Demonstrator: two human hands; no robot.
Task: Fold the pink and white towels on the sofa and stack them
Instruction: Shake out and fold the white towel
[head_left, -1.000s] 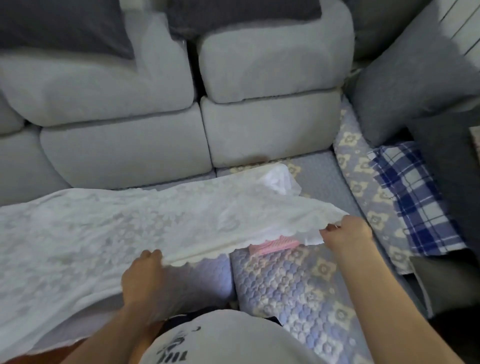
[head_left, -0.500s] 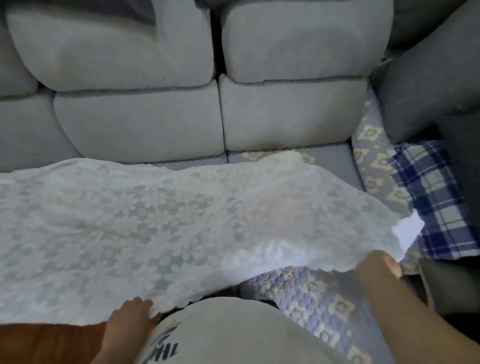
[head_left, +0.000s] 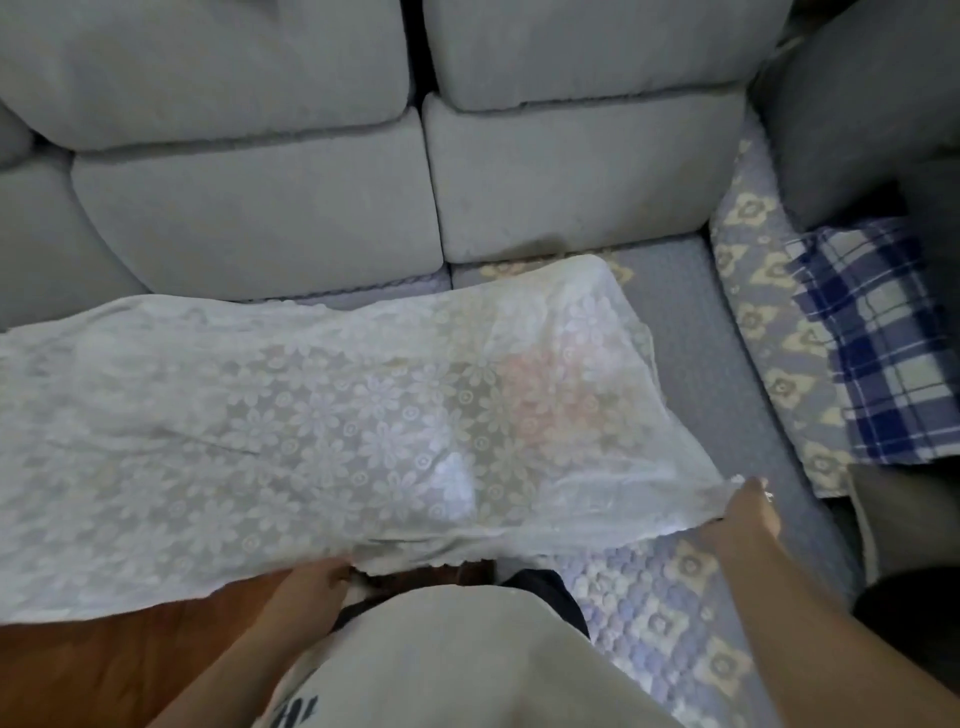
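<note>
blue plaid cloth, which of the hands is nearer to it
Right. The right hand grips the white towel's corner just left of the blue plaid cloth; the left hand is far across.

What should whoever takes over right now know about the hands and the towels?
Left hand: grip on the near edge of the white lace towel.
Right hand: grip on its near right corner.
The towel is spread flat over the sofa seat; a pink towel shows faintly through it.
Done: white towel laid out.
Left: fold both, stack them.
</note>
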